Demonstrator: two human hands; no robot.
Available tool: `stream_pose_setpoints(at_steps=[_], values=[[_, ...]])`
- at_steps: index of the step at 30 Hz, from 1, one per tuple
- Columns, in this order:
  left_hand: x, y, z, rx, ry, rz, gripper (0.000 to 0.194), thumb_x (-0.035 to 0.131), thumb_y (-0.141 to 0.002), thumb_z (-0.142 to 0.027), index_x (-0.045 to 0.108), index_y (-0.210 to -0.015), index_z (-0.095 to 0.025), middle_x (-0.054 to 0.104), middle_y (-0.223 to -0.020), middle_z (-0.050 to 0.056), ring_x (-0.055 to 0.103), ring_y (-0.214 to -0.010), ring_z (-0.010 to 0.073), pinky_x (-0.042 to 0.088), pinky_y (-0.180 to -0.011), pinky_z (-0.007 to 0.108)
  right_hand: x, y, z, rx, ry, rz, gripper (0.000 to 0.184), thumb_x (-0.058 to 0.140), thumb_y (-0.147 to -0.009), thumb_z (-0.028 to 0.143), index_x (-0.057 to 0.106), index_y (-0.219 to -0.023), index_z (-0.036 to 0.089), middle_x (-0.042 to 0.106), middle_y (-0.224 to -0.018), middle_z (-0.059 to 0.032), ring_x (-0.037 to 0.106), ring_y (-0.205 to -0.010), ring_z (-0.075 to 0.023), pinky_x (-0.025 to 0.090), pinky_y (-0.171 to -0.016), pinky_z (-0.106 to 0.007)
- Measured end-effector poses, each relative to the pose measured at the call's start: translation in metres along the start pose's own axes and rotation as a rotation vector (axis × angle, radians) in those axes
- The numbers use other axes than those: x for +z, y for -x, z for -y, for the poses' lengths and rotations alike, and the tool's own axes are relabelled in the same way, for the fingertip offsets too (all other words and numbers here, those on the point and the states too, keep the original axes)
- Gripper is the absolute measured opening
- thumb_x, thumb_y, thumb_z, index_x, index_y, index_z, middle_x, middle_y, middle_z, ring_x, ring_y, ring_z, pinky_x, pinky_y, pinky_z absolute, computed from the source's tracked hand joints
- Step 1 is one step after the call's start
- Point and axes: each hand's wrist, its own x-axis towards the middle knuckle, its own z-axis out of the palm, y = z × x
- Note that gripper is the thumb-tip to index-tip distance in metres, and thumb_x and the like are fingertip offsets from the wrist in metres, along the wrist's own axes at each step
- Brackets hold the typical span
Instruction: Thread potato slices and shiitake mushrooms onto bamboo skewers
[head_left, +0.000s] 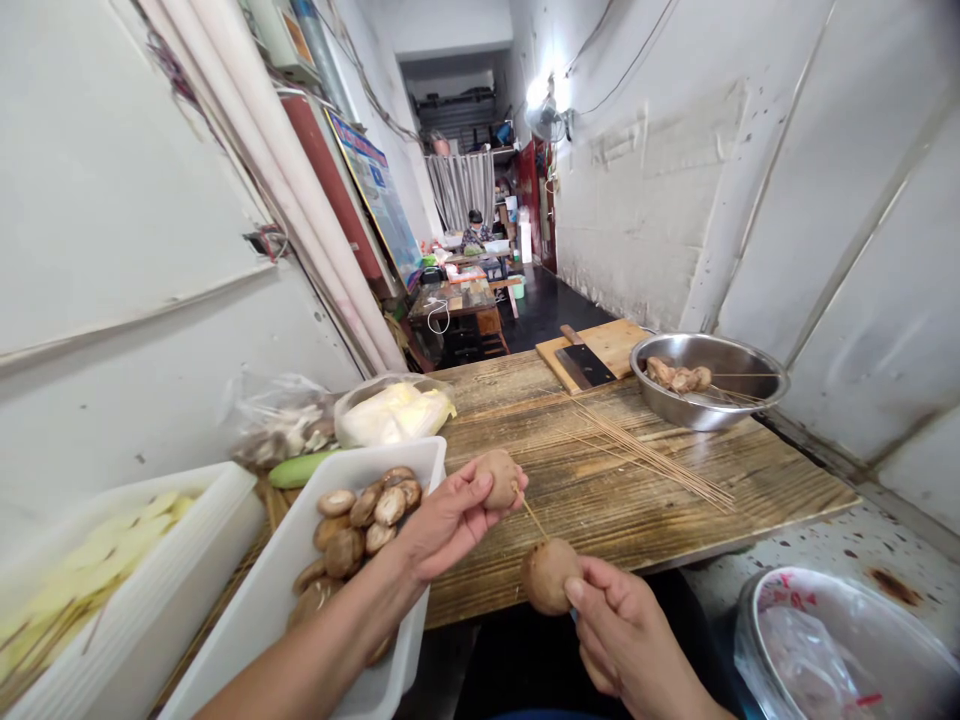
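Observation:
My left hand [457, 515] pinches a brown shiitake mushroom [499, 479] above the table's front edge. A thin wooden skewer [535, 516] runs from that mushroom down to a second, larger shiitake mushroom [550, 576]. My right hand [626, 625] is closed at the side of this lower mushroom, its thumb against the cap. Whatever else its curled fingers hold is hidden. Under my left forearm stands a white plastic bin [422, 470] with several whole shiitake mushrooms [365, 510] in it.
Loose skewers [652, 455] lie on the wooden table [495, 400]. Behind them are a cleaver [586, 365] on a cutting board [619, 340] and a steel bowl [697, 410] of skewered mushrooms. A bin of pale slices [97, 575] stands left; a lined bucket [847, 640] sits lower right. A person [475, 232] sits far back.

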Motion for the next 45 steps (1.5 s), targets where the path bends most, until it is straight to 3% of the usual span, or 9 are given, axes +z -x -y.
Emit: stream_pose_setpoints(at_steps=[16, 22, 30, 35, 40, 45], values=[[0.006, -0.002, 0.007, 0.039, 0.007, -0.011, 0.027, 0.067, -0.077, -0.019, 0.064, -0.103, -0.013, 0.065, -0.103, 0.010, 0.060, -0.095, 0.0154, 0.048, -0.085, 0.026, 0.011, -0.009, 0.015, 0.011, -0.023, -0.037, 0.039, 0.065, -0.078, 0.051, 0.055, -0.087, 0.015, 0.027, -0.034, 0.0161, 0.010, -0.029, 0.0001, 0.012, -0.028, -0.013], [0.008, -0.001, 0.013, -0.021, -0.038, 0.019, 0.031, 0.070, -0.075, -0.025, 0.063, -0.103, -0.012, 0.066, -0.097, 0.011, 0.060, -0.089, 0.0155, 0.046, -0.083, 0.025, 0.013, -0.023, 0.020, -0.004, -0.017, -0.025, 0.039, 0.065, -0.078, 0.052, 0.055, -0.086, 0.014, 0.028, -0.034, 0.0159, 0.011, -0.028, 0.0002, 0.014, -0.028, -0.013], [0.011, -0.008, 0.011, -0.007, -0.026, -0.073, 0.036, 0.070, -0.075, -0.029, 0.060, -0.106, -0.013, 0.065, -0.100, 0.011, 0.060, -0.094, 0.0184, 0.045, -0.087, 0.030, -0.005, -0.044, 0.013, -0.032, 0.010, 0.043, 0.031, 0.063, -0.082, 0.046, 0.054, -0.083, 0.016, 0.032, -0.036, 0.0149, 0.015, -0.027, -0.0001, 0.019, -0.027, -0.012], [0.004, -0.011, -0.001, 0.052, -0.113, -0.166, 0.037, 0.072, -0.073, -0.024, 0.060, -0.106, -0.012, 0.066, -0.099, 0.011, 0.061, -0.094, 0.0184, 0.047, -0.087, 0.029, -0.020, -0.050, 0.003, -0.026, 0.126, 0.119, 0.039, 0.067, -0.079, 0.042, 0.056, -0.105, 0.015, 0.038, -0.043, 0.0139, 0.023, -0.031, -0.0010, 0.030, -0.032, -0.015], [-0.001, -0.010, -0.008, 0.075, -0.150, -0.208, 0.033, 0.070, -0.075, -0.024, 0.060, -0.103, -0.010, 0.065, -0.102, 0.012, 0.061, -0.097, 0.0186, 0.045, -0.090, 0.029, -0.026, -0.056, -0.001, -0.086, 0.331, 0.024, 0.039, 0.061, -0.082, 0.046, 0.058, -0.104, 0.014, 0.041, -0.047, 0.0116, 0.031, -0.034, -0.0024, 0.030, -0.035, -0.016], [0.005, -0.008, -0.002, 0.081, -0.169, -0.182, 0.040, 0.075, -0.069, -0.020, 0.059, -0.106, -0.011, 0.065, -0.103, 0.012, 0.061, -0.095, 0.0185, 0.044, -0.091, 0.032, -0.017, -0.064, 0.008, -0.198, 0.407, -0.061, 0.046, 0.068, -0.075, 0.047, 0.058, -0.107, 0.015, 0.063, -0.086, -0.0030, 0.059, -0.068, -0.0114, 0.048, -0.057, -0.022]])
